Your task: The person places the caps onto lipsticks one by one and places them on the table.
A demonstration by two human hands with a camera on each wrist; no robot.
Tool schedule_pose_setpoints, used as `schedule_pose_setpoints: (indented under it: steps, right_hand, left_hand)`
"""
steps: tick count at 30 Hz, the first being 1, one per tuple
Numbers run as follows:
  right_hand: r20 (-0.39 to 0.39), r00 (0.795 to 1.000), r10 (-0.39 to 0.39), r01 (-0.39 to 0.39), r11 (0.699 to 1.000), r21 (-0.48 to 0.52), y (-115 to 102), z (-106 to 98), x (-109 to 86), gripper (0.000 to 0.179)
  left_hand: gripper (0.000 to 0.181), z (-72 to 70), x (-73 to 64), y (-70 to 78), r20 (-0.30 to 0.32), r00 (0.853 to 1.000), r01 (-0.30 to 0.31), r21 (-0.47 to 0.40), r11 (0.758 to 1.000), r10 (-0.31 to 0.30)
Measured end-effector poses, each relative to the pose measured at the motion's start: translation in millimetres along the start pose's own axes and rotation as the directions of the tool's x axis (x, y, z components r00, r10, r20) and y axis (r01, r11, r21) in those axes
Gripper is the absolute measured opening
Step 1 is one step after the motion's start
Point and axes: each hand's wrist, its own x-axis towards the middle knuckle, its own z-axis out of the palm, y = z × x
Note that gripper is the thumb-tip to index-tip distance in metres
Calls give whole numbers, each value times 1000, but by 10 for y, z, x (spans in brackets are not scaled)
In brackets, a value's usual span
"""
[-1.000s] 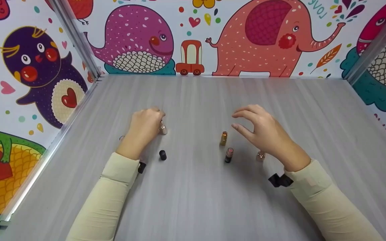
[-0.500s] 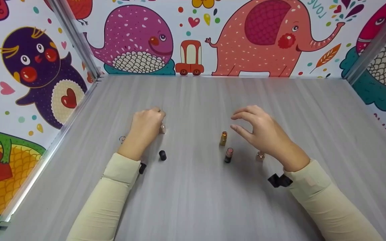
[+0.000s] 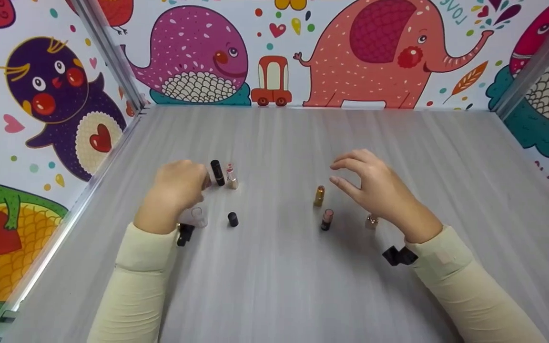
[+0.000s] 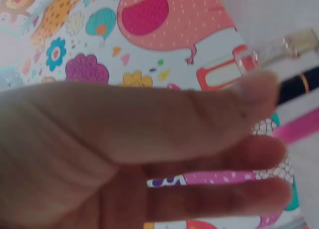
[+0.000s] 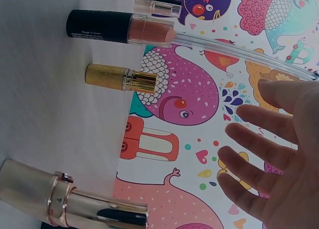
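My left hand hovers left of a black lipstick tube that stands upright beside a clear-and-gold lipstick. In the left wrist view its fingers are fairly straight, and a blurred pink tube lies just past the fingertips; whether they touch is unclear. My right hand is held over the table, fingers loosely bent and holding nothing. Near it stand a gold lipstick and a black-based lipstick with a nude-pink top. A rose-gold lipstick is partly hidden under the right wrist.
A clear cap sits close to the left wrist, and a small black cap stands to its right. Printed cartoon panels wall off the back and sides of the grey table.
My left hand has moved left and slightly down, away from the black lipstick tube, which now shows standing with the clear-and-gold lipstick. My right hand has stayed in place.
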Motion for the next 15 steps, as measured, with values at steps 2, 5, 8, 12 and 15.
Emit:
schedule_pose_setpoints:
  steps: [2, 5, 8, 12, 15]
  right_hand:
    - [1, 1000, 0, 0, 1000, -5, 1, -6, 1, 25]
    - [12, 1000, 3, -3, 1000, -6, 3, -4, 3, 26]
    - [16, 1000, 9, -9, 1000, -7, 10, 4, -1, 26]
    - [13, 1000, 14, -14, 1000, -11, 12, 8, 1, 25]
    - [20, 1000, 17, -17, 1000, -7, 11, 16, 4, 26]
  left_hand:
    - [12, -41, -21, -105, 45, 998, 37, -1, 999, -37]
    - [10, -35, -12, -276, 80, 992, 94, 2, 996, -93]
    - [17, 17, 12, -411, 139, 982, 132, 2, 991, -131]
    - [24, 87, 49, -532, 206, 967, 161, -33, 986, -151]
    - [25, 134, 61, -598, 220, 962, 179, -58, 982, -163]
